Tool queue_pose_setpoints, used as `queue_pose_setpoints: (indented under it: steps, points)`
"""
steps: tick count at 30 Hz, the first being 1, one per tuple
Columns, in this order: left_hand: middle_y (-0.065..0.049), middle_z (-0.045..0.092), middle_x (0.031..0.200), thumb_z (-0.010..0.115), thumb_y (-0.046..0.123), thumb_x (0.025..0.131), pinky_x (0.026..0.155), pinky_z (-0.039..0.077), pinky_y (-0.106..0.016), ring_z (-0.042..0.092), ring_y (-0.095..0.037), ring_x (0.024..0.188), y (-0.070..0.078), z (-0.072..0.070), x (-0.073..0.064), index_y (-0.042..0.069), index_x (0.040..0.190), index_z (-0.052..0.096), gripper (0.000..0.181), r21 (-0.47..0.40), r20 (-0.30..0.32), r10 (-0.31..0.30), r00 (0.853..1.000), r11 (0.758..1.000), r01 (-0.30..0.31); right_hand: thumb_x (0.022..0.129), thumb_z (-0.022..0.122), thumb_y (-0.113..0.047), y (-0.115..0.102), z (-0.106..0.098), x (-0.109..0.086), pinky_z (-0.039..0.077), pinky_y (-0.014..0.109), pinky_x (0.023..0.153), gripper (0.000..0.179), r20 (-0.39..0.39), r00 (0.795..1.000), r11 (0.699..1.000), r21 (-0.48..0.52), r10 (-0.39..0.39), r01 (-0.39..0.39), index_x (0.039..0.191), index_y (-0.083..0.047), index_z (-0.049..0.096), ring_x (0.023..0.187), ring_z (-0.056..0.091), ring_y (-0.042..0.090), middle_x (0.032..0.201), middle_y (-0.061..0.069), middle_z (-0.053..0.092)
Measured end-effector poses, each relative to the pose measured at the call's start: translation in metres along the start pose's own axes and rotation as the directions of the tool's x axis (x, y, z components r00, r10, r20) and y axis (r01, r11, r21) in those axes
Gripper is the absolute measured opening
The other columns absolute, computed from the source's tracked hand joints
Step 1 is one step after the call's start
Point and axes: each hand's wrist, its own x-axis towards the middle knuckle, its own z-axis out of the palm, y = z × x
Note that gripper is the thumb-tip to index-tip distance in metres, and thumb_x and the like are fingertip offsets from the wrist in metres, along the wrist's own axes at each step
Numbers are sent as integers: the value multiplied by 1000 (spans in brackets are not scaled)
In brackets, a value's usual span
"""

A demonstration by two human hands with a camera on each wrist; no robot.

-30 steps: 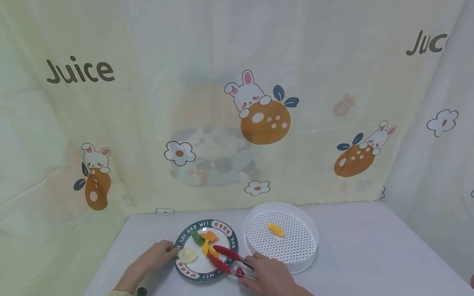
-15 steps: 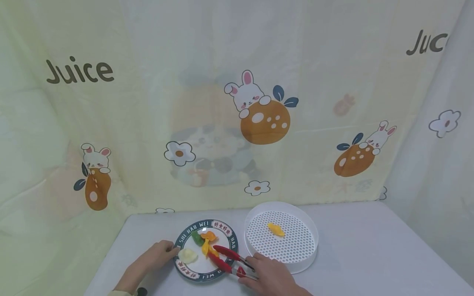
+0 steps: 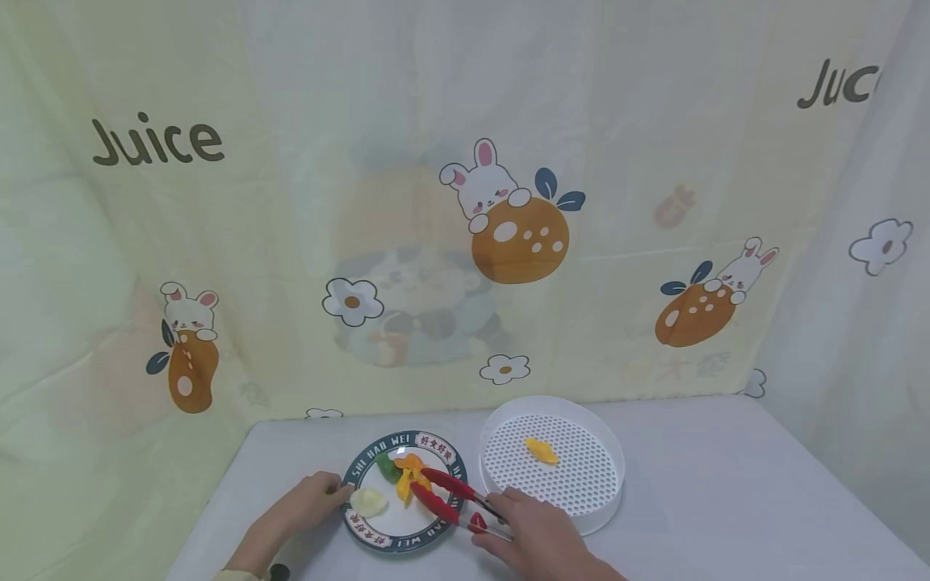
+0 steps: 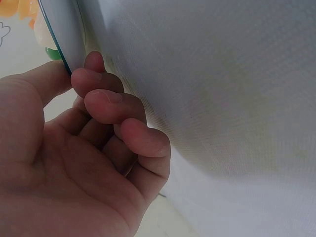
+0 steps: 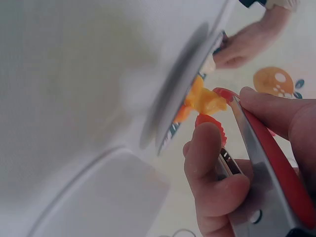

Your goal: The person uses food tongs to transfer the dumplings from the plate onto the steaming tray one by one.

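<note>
My left hand (image 3: 314, 502) pinches the left rim of a round plate (image 3: 378, 446) with a dark green patterned border; the left wrist view shows the thumb on one side of the rim and curled fingers on the other. My right hand (image 3: 541, 537) grips metal tongs (image 5: 254, 163) with red tips. Those tips are around a yellow dumpling-shaped piece (image 5: 210, 101) over the plate; whether they squeeze it is unclear. Beside it are another yellow piece (image 3: 404, 486), an orange piece (image 3: 409, 462), a green piece (image 3: 387, 468) and a pale piece (image 3: 369, 503).
A white round steamer tray (image 3: 501, 484) with a perforated bottom stands right of the plate, one yellow piece (image 3: 542, 451) lying in it. The white table (image 3: 697, 484) extends to the right. A printed curtain (image 3: 617, 121) hangs behind.
The tongs and my right hand have shifted slightly right and away from me, and the yellow piece at the tips has moved toward the orange one. My left hand stays at the rim.
</note>
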Motion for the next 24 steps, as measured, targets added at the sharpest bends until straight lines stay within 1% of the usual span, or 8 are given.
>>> queue_pose_setpoints:
  steps: [1,3,6,12,20,24]
  points:
    - [-2,60,75,58,34,101,68,48,-33,54,-16,73,0,0,0,10,85,65,29,3,1,-1,1000,1000,1,81,76,-56,1,-2,0,55,40,75,61,-15,1000,1000,2,10,-10,126,-16,67,80,54,13,103,-1,69]
    - [-2,60,75,58,34,101,68,48,-33,54,-16,73,0,0,1,10,85,65,30,7,1,-1,1000,1000,1,81,76,-57,1,-5,-1,56,42,77,63,-41,999,1000,4,22,-22,127,-17,67,82,55,14,106,-1,69]
    - [-2,60,75,58,34,101,67,48,-33,53,-16,73,1,0,1,10,85,65,29,11,0,-3,1000,1000,3,79,77,-58,3,-9,-2,55,40,76,64,-61,997,999,20,44,-42,128,-18,66,83,55,14,106,-2,68]
    - [-2,60,76,58,34,101,68,48,-33,54,-16,73,1,0,0,10,85,65,29,10,0,-8,1000,1000,8,79,76,-59,7,-13,-5,55,42,77,66,-67,997,999,22,50,-49,130,-18,66,86,56,15,109,-1,68]
    - [-2,63,79,58,34,100,72,52,-37,56,-16,76,3,-1,-1,8,92,67,29,9,7,-16,1000,1000,16,80,76,-59,13,-17,-11,56,47,82,67,-64,997,997,61,41,-38,130,-17,65,93,58,17,116,1,68]
    - [-2,62,79,58,35,100,72,52,-37,56,-16,75,3,-1,-1,8,90,67,30,10,8,-14,1000,1000,14,80,76,-59,15,-19,-15,55,40,75,67,-72,997,998,58,41,-37,129,-16,65,89,57,14,109,-1,67]
